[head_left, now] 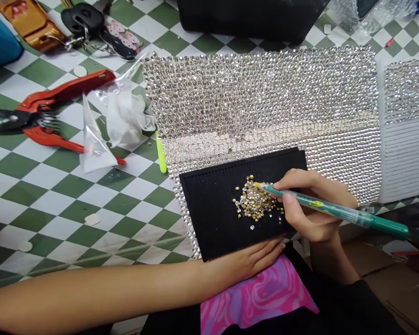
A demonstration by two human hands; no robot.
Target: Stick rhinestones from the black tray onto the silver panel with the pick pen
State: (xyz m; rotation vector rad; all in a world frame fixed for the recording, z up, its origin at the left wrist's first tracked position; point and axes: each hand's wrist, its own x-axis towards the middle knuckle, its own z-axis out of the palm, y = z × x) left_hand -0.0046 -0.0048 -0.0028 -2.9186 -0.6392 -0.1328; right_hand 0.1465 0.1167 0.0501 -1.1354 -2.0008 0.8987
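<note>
Pinching green pen (342, 212), right hand (310, 202), left hand (253, 260) flat, black tray (212, 211) overlapping rhinestone sheet (265, 88), red pruners (34, 100) apart

No text can be read for certain. The orange case (32, 29) bears red marks, perhaps letters, too unclear to make out; the green pen (338, 212) carries a small yellow print on its barrel, also illegible.

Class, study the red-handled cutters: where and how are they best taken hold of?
Probably midway along the upper red handle, coming from above: its middle shows uncovered, the black blades point away toward picture left, and clear plastic partly covers the lower handle.
</note>
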